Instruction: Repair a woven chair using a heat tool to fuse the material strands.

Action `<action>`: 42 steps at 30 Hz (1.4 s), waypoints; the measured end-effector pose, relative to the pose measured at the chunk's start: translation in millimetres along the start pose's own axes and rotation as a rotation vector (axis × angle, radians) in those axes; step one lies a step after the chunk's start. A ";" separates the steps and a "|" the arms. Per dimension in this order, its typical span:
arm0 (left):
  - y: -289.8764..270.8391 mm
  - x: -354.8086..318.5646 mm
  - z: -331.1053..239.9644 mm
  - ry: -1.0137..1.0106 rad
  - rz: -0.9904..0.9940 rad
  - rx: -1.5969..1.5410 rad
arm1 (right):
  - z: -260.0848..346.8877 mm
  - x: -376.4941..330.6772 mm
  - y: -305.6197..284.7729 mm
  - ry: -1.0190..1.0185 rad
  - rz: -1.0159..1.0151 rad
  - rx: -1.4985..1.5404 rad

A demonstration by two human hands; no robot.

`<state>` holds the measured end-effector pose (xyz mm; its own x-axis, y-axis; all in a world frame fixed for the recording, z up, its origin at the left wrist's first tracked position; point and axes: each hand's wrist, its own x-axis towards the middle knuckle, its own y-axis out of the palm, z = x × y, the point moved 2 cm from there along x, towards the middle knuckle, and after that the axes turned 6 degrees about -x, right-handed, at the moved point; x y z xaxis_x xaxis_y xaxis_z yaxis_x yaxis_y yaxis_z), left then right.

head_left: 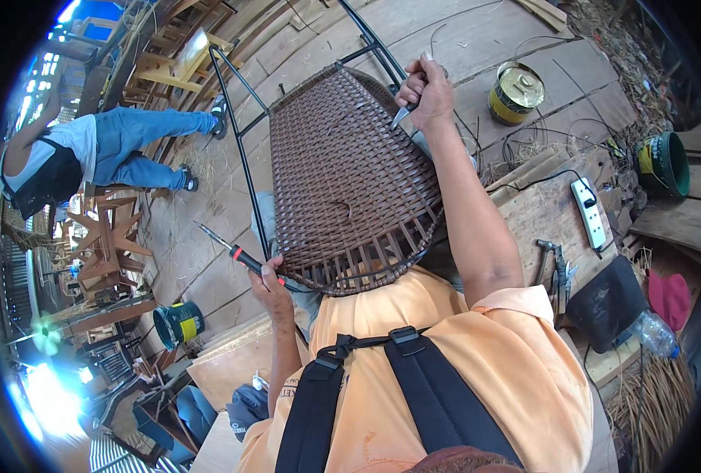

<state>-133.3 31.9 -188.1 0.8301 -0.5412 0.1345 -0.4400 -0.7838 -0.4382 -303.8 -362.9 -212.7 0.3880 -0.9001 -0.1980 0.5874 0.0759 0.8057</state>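
A dark brown woven chair seat or back (342,158), on a black metal frame (244,134), rests against my lap. Along its near end the weave gives way to bare slats. My left hand (271,288), by the near left corner, is closed round a pointed tool (238,255) with a red and black handle and a thin metal shaft aimed away to the left. At the far right edge of the weave, my right hand (429,94) grips a small knife (401,117), its silver blade angled down over the weave. The knife's handle is hidden in my fingers.
A yellow-and-black tin (517,93) stands at the far right. On a wooden board to my right are a white power strip (588,211) and a hammer (554,264). Green buckets (178,325) stand either side. Another person (106,154) works at the left. Cords and strands litter the floor.
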 end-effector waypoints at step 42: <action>32.2 6.3 -48.8 -0.065 0.188 -0.516 | 121.3 -158.1 -294.3 -0.119 -0.607 -2.023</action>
<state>-159.0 -11.6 -158.1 0.7332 -0.6791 0.0336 -0.6799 -0.7319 0.0453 -624.2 -295.0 -350.8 -0.0887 -0.9950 -0.0450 0.3889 0.0070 -0.9213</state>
